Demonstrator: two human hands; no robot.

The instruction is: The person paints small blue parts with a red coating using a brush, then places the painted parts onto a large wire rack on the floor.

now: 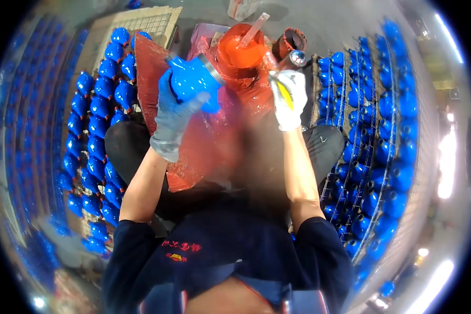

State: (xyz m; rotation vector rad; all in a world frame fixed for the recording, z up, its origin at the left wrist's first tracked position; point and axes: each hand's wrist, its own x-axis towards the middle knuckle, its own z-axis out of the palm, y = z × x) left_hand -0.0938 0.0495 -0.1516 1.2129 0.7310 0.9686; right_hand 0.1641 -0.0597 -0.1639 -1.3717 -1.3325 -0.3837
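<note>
My left hand [175, 112], in a grey glove, is wrapped round a glossy blue metal fitting [191, 81]. The fitting has a rounded body, short side stubs and a bare threaded end that points to the upper right. In a white glove, my right hand [289, 99] is closed on a thin yellow-handled tool [284, 95], whose working end I cannot make out. Just beyond that hand stands an open tub of orange-red paint [238, 52] with a flat translucent stick [254, 30] leaning in it. The tool and the fitting are apart.
Many blue fittings stand in rows on a mesh rack [141, 22] at the left and on wire racks [345, 99] at the right. A paint-stained can [292, 42] and a metal-ended cylinder [297, 57] are beside the tub. Red-stained sheeting [186, 167] lies between my knees.
</note>
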